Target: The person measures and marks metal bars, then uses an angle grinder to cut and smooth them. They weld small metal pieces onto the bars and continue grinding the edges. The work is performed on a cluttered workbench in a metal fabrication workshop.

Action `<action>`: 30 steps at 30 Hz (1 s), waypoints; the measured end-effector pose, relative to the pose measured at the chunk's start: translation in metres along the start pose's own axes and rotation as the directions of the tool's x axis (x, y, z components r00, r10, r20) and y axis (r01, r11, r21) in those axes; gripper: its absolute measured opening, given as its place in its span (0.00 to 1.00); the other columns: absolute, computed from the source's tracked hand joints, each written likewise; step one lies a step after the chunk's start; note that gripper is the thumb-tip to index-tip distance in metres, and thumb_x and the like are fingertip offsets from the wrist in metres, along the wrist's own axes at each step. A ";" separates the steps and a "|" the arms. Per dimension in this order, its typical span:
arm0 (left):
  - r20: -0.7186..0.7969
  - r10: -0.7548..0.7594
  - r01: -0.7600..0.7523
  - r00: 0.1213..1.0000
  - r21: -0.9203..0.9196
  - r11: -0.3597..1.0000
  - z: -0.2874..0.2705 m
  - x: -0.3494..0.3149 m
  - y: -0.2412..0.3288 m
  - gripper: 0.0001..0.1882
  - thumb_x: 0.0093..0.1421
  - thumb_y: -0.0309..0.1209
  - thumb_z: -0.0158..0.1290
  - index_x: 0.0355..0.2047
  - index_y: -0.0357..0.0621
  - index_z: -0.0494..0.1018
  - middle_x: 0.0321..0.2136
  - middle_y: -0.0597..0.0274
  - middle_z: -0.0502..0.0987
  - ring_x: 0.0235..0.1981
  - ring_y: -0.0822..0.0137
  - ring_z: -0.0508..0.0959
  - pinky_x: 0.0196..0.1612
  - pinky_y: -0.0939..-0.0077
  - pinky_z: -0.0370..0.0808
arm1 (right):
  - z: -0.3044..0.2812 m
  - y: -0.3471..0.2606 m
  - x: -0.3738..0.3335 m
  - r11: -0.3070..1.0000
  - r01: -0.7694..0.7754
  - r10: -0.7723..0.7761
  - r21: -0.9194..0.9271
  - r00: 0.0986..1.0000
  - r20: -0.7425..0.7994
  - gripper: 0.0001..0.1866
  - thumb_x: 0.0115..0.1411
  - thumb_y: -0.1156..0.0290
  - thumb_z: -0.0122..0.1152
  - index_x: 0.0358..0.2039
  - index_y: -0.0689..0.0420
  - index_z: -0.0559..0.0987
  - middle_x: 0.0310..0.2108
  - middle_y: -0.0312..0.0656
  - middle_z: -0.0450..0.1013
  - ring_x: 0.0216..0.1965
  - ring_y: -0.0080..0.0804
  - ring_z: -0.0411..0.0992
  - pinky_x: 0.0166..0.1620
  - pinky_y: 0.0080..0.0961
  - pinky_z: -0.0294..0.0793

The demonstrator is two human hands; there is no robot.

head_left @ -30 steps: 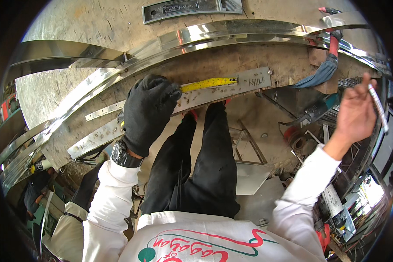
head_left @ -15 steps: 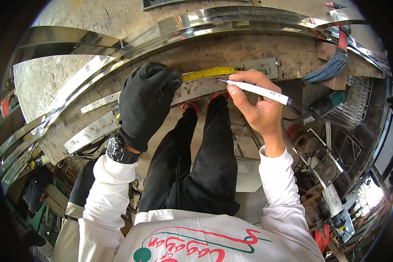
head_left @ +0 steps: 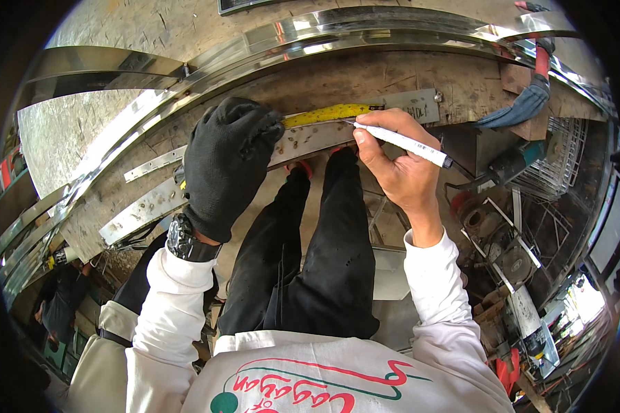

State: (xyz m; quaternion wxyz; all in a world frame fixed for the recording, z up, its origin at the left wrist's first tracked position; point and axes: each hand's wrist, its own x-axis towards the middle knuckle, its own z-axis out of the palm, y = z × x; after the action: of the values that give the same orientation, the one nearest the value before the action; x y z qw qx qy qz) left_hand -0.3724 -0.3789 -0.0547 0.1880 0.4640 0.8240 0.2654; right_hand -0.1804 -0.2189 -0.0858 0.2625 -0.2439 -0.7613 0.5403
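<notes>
My left hand [head_left: 229, 165], in a black glove, is closed around a tape measure whose case is mostly hidden under it. The yellow blade of the tape measure [head_left: 327, 114] runs out to the right along a grey metal strip [head_left: 303, 140] with spots on it. My bare right hand [head_left: 403, 162] pinches a white marker pen [head_left: 406, 143]. The pen's thin tip points left and is at the lower edge of the yellow blade, by the strip; whether it touches is too small to tell.
Long shiny metal bars [head_left: 255, 51] lie across the wooden bench [head_left: 461, 76] beyond the strip. Blue cloth [head_left: 520, 107] hangs at the right beside a wooden block. A power tool [head_left: 520, 164] and a wire rack [head_left: 565, 158] are at the right. Another person's clothed body shows at the lower left.
My right hand has shifted slightly left, bringing the pen tip closer in along the blade. The left hand holds nearly the same place.
</notes>
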 end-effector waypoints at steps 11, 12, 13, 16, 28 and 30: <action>-0.009 0.014 -0.014 1.000 0.004 1.000 0.000 0.001 -0.002 0.09 0.59 0.30 0.63 0.40 0.46 0.85 0.39 0.56 0.81 0.43 0.50 0.81 0.46 0.59 0.78 | 0.001 -0.003 0.000 0.999 -0.042 0.042 0.019 0.999 0.016 0.07 0.60 0.79 0.70 0.39 0.62 0.83 0.32 0.40 0.81 0.30 0.22 0.78 0.33 0.19 0.77; -0.013 0.012 -0.012 1.000 -0.007 1.000 0.000 0.001 -0.002 0.09 0.59 0.31 0.63 0.40 0.46 0.85 0.39 0.56 0.81 0.42 0.50 0.81 0.46 0.59 0.78 | 0.000 -0.001 0.000 0.999 -0.031 0.030 0.024 0.999 0.018 0.07 0.60 0.79 0.69 0.39 0.62 0.83 0.32 0.39 0.81 0.30 0.22 0.78 0.33 0.19 0.77; -0.016 0.011 -0.011 1.000 -0.018 1.000 0.001 0.001 -0.003 0.09 0.59 0.31 0.63 0.40 0.46 0.85 0.38 0.56 0.82 0.42 0.50 0.81 0.46 0.59 0.78 | -0.001 -0.001 0.000 0.999 -0.019 0.019 0.028 1.000 0.019 0.06 0.60 0.79 0.69 0.39 0.62 0.83 0.33 0.39 0.81 0.30 0.21 0.78 0.33 0.19 0.77; -0.018 -0.015 0.014 1.000 -0.044 0.999 0.002 0.003 -0.001 0.08 0.59 0.31 0.64 0.38 0.47 0.85 0.38 0.57 0.82 0.40 0.50 0.82 0.45 0.59 0.78 | -0.011 -0.014 -0.002 0.988 -0.147 0.148 0.040 0.988 -0.036 0.06 0.61 0.79 0.68 0.39 0.62 0.83 0.34 0.39 0.81 0.31 0.20 0.78 0.33 0.18 0.76; -0.049 0.185 -0.175 0.982 0.160 0.972 -0.010 -0.031 0.006 0.19 0.52 0.39 0.61 0.44 0.47 0.81 0.53 0.53 0.76 0.59 0.48 0.72 0.65 0.45 0.66 | -0.033 -0.015 0.018 0.924 0.113 -0.121 -0.365 0.993 0.001 0.07 0.61 0.77 0.67 0.40 0.59 0.82 0.41 0.48 0.80 0.46 0.48 0.77 0.56 0.42 0.73; -0.153 0.214 -0.186 0.965 0.175 0.967 -0.012 -0.063 -0.020 0.24 0.58 0.43 0.60 0.55 0.53 0.79 0.62 0.49 0.70 0.67 0.44 0.65 0.73 0.42 0.56 | -0.035 -0.011 0.018 0.966 0.081 -0.077 -0.244 0.997 0.026 0.06 0.61 0.76 0.65 0.39 0.60 0.80 0.39 0.48 0.78 0.44 0.46 0.75 0.55 0.39 0.73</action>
State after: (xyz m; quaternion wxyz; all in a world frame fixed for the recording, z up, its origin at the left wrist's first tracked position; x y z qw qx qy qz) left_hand -0.3605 -0.4449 -0.0534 0.0513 0.5340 0.8044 0.2553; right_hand -0.1720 -0.1857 -0.0636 0.2455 -0.2393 -0.8334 0.4334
